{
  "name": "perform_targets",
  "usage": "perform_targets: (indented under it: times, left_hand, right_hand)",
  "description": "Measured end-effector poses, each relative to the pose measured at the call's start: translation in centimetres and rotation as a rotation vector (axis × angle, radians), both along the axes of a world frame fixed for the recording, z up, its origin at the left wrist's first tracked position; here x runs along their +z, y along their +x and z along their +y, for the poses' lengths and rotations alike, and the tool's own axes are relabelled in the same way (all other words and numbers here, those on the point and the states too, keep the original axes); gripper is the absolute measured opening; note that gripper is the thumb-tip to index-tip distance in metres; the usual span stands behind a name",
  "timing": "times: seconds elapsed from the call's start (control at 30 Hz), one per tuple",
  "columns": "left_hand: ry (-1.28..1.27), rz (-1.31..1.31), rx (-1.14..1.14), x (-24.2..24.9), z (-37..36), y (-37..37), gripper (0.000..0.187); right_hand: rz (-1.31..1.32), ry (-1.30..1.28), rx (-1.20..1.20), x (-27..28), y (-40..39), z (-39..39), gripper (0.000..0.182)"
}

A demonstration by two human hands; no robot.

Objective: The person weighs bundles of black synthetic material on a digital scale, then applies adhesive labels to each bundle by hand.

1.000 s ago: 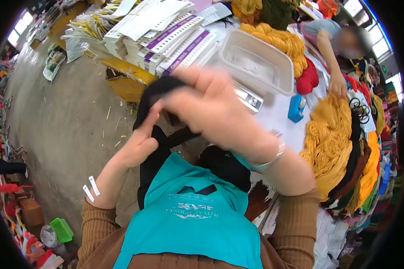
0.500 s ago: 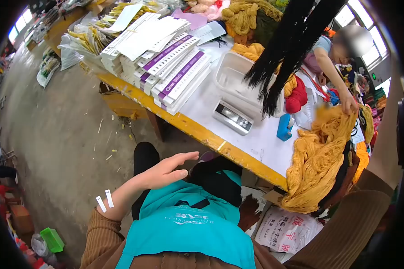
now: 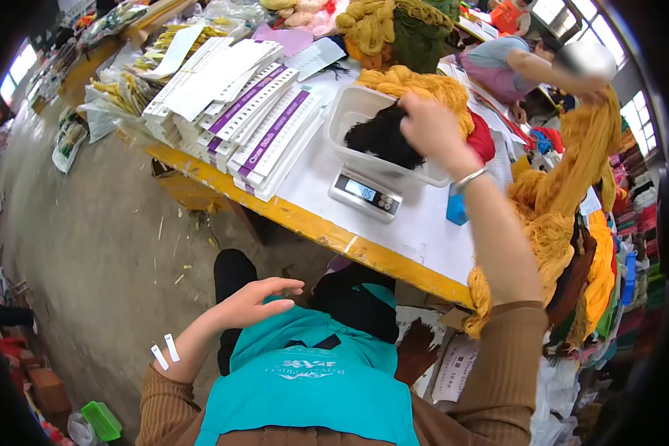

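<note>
My right hand [image 3: 435, 132] reaches over the clear plastic tub [image 3: 337, 110], its fingers closed on a bundle of black yarn [image 3: 379, 140] that lies partly inside the tub. Directly in front of the tub is a small digital scale [image 3: 366, 195] with its display lit. A blue tape dispenser [image 3: 457, 209] is partly hidden behind my right forearm. My left hand [image 3: 254, 303] hovers above my lap over the teal apron [image 3: 305, 394], fingers stretched out and holding nothing.
Stacks of white and purple printed cards [image 3: 269, 145] stand left of the tub. Yellow yarn [image 3: 409, 80] and red yarn [image 3: 483, 140] lie behind it. Across the table a co-worker [image 3: 507, 65] lifts a golden yarn hank [image 3: 583, 152]. The table's yellow edge [image 3: 312, 232] runs before me.
The black yarn, which hung high over the table, has come down into the tub with my right hand on it. The scale display now shows digits. The co-worker has raised the golden yarn.
</note>
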State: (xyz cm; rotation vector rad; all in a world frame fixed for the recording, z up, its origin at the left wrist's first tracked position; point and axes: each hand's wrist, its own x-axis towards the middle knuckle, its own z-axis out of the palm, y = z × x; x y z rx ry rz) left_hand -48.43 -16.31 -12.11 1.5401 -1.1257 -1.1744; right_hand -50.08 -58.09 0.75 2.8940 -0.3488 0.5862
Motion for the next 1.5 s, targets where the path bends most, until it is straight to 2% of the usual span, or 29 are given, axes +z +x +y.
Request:
perform_targets:
  times: [0.03,0.07,0.1,0.13,0.23,0.27,0.3,0.33,0.47,0.5,0.53,0.57,0.63,0.7,0.73,0.77,0.8,0.9,0.97,1.0,1.03,1.1,1.17,1.23,1.3,1.37,1.4,1.47,1.5]
  left_hand:
    - [0.017,0.003,-0.009,0.1,-0.1,-0.1,0.049]
    - [0.023,0.020,-0.004,0.1,-0.3,-0.3,0.048]
    - [0.048,0.017,-0.016,0.1,-0.4,-0.4,0.046]
    - [0.071,0.015,-0.033,0.3,-0.6,-0.5,0.045]
    - [0.094,0.033,-0.075,0.1,-1.7,-0.9,0.045]
    - [0.121,0.058,-0.062,0.0,-2.2,-1.1,0.047]
    - [0.135,0.044,-0.094,0.3,-3.0,-1.3,0.047]
    - [0.154,0.042,-0.114,0.4,-3.7,-1.6,0.047]
    - [0.208,0.042,-0.179,1.4,-5.8,-2.3,0.046]
    - [0.198,0.054,-0.170,1.3,-5.8,-2.2,0.045]
    - [0.195,0.049,-0.176,0.9,-5.4,-1.9,0.045]
    - [0.202,0.080,-0.133,0.3,-4.8,-1.4,0.044]
    - [0.244,0.070,-0.025,0.2,-4.1,-0.9,0.041]
    - [0.270,0.054,0.048,-0.8,-3.1,-0.2,0.040]
    - [0.294,0.042,0.124,-1.4,-2.6,0.0,0.038]
    - [0.300,0.037,0.166,-1.7,-2.5,0.1,0.036]
    - [0.299,0.034,0.164,-1.5,-2.7,-0.1,0.036]
    - [0.338,0.012,0.191,-0.7,-3.6,-0.6,0.036]
    - [0.322,0.008,0.157,-0.5,-4.5,-1.3,0.037]
    - [0.323,0.005,0.160,-0.2,-4.9,-1.6,0.037]
    - [0.310,0.001,0.135,0.2,-5.4,-1.9,0.037]
    - [0.299,-0.002,0.113,0.9,-6.1,-2.4,0.037]
    - [0.320,-0.057,0.053,1.5,-6.3,-2.4,0.037]
    - [0.317,-0.048,0.058,1.5,-6.0,-2.2,0.037]
    - [0.301,-0.042,0.064,1.0,-5.4,-1.8,0.037]
    - [0.289,-0.035,0.073,0.4,-4.9,-1.1,0.037]
    - [0.281,-0.034,0.082,0.1,-4.7,-0.9,0.036]
    - [0.253,-0.061,0.093,0.0,-4.9,-0.7,0.035]
    - [0.238,-0.070,0.094,0.1,-5.2,-0.6,0.034]
  right_hand:
    - [-0.052,0.018,0.016,-3.5,-0.5,-0.7,0.011]
    - [-0.054,0.036,-0.007,-5.5,-1.3,0.2,0.009]
    - [-0.168,0.039,0.059,-6.5,-2.3,1.5,0.005]
    - [-0.189,0.048,0.063,-6.3,-3.4,3.3,0.025]
    - [-0.320,-0.142,0.206,-7.7,-5.5,6.0,0.016]
    - [-0.396,-0.102,0.254,-8.3,-5.9,6.7,0.018]
    - [-0.325,-0.056,0.233,-8.6,-6.4,7.3,0.023]
    - [-0.333,-0.014,0.232,-9.5,-6.5,7.5,0.036]
    - [-0.384,0.167,0.241,-6.4,-11.2,8.5,0.052]
    - [-0.373,0.254,0.225,-5.0,-13.1,7.5,0.045]
    - [-0.496,0.182,0.199,-5.1,-15.0,5.3,0.040]
    - [-0.519,0.155,0.150,-2.9,-17.8,3.3,0.037]
    - [-0.567,0.017,-0.081,-1.0,-23.4,-2.9,0.032]
    - [-0.722,0.019,-0.364,-0.1,-28.8,-10.6,0.032]
    - [-0.677,-0.082,-0.535,-0.8,-32.6,-15.4,0.037]
    - [-0.606,-0.132,-0.830,-2.1,-35.8,-19.1,0.045]
    - [-0.552,0.027,-1.055,-2.7,-38.2,-22.1,0.060]
    - [-0.327,0.355,-1.380,-2.6,-39.3,-24.2,0.090]
    - [-0.341,0.524,-1.365,-3.6,-39.0,-25.2,0.093]
    - [-0.298,0.497,-1.421,-4.1,-38.8,-25.5,0.083]
    - [-0.298,0.500,-1.419,-4.2,-39.1,-25.6,0.083]
    - [-0.392,0.472,-1.383,-4.2,-39.5,-25.7,0.070]
    - [-0.667,0.326,-1.292,-4.5,-41.2,-26.2,0.057]
    - [-0.972,0.146,-1.044,-3.2,-44.0,-25.0,0.043]
    - [-1.190,-0.040,-0.954,-1.3,-47.8,-23.8,0.041]
    - [-1.519,0.130,-0.884,1.8,-52.0,-20.9,0.035]
    - [-1.625,0.090,-0.782,3.7,-52.9,-18.4,0.032]
    - [-2.046,0.563,-0.491,7.0,-54.4,-13.3,0.035]
    - [-2.083,0.798,-0.283,8.1,-55.1,-10.8,0.037]
